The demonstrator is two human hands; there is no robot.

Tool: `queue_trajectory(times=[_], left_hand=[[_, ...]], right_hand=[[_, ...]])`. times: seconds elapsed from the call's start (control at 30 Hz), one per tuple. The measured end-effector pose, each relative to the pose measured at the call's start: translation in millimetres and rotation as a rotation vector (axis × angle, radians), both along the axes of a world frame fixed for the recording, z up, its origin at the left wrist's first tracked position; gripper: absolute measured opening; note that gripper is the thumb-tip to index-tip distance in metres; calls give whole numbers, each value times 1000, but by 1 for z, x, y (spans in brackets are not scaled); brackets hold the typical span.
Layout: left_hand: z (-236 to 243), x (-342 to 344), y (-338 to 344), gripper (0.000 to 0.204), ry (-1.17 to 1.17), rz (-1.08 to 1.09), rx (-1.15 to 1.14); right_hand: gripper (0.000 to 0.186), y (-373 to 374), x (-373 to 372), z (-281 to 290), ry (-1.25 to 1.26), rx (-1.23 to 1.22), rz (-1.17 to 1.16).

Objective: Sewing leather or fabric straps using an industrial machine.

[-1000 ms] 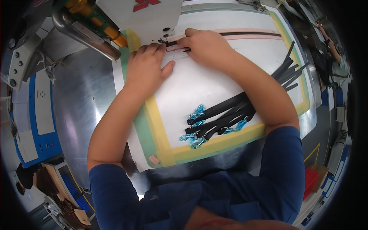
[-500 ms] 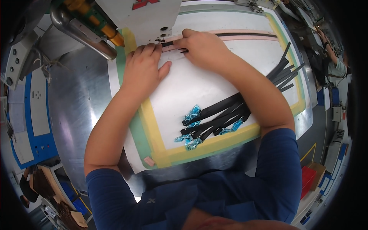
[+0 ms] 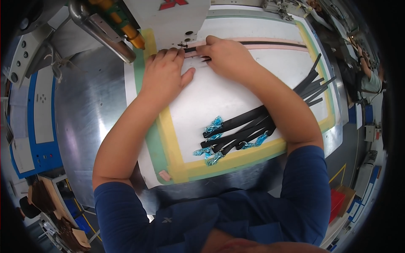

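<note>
A narrow black strap (image 3: 274, 43) lies in a channel between pink strips on a white work board (image 3: 202, 90). My left hand (image 3: 165, 71) rests at the strap's left end, fingers laid forward and pressing down, thumb held apart. Just right of it, my right hand (image 3: 230, 55) has its fingers bent and pinched together at the strap. Small dark pointed tips show under that hand; what they belong to is hidden. Below my right forearm lies a bundle of black straps (image 3: 244, 122) with metal snap hooks (image 3: 216, 158) wrapped in blue film.
A white machine head (image 3: 168, 21) stands right beyond my hands. At the left are a metal tube (image 3: 103, 36) and a yellow-gold cylinder (image 3: 133, 38). Yellow tape (image 3: 219, 164) borders the board, with a pink scrap (image 3: 164, 175) at its near-left corner. Another person (image 3: 371, 80) is far right.
The whole view has shifted slightly, so the board and machine sit a little further right and lower. My hands keep nearly the same places on the strap.
</note>
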State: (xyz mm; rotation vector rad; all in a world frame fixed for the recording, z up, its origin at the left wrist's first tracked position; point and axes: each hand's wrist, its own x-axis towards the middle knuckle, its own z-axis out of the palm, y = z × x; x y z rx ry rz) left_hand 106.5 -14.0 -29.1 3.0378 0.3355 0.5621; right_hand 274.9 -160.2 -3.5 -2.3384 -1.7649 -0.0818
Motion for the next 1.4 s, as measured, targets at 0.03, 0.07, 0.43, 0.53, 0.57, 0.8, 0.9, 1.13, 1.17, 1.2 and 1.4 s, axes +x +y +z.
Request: queue_trajectory(times=[0.03, 0.07, 0.43, 0.53, 0.57, 0.8, 0.9, 1.13, 1.17, 1.2, 1.4], left_hand=[[1, 1, -1, 58, -3, 5, 1], [2, 2, -3, 58, 2, 12, 6], [-4, 2, -7, 54, -73, 25, 43], [0, 2, -9, 54, -79, 21, 45], [1, 3, -10, 55, -58, 30, 33], [3, -2, -9, 54, -18, 76, 11], [4, 1, -10, 51, -25, 42, 5], [6, 2, -10, 48, -5, 44, 56], [5, 3, -10, 48, -16, 25, 61], [4, 4, -10, 48, -25, 9, 65], [10, 19, -34, 53, 62, 61, 56]], right_hand=[[32, 1, -1, 0, -2, -7, 0], [32, 2, -1, 0, -6, -6, 5], [25, 4, -4, 3, -100, -51, 36], [28, 5, -1, 5, -131, -48, 69], [28, 3, -1, 6, -132, -44, 66], [40, -25, 13, 10, -70, -72, -43], [39, -44, 25, 11, -36, -38, -80], [34, -35, 16, 9, -74, -109, -137], [34, -34, 15, 9, -78, -104, -143], [37, -35, 14, 10, -74, -116, -139], [41, -41, 11, 12, -39, -117, -135]])
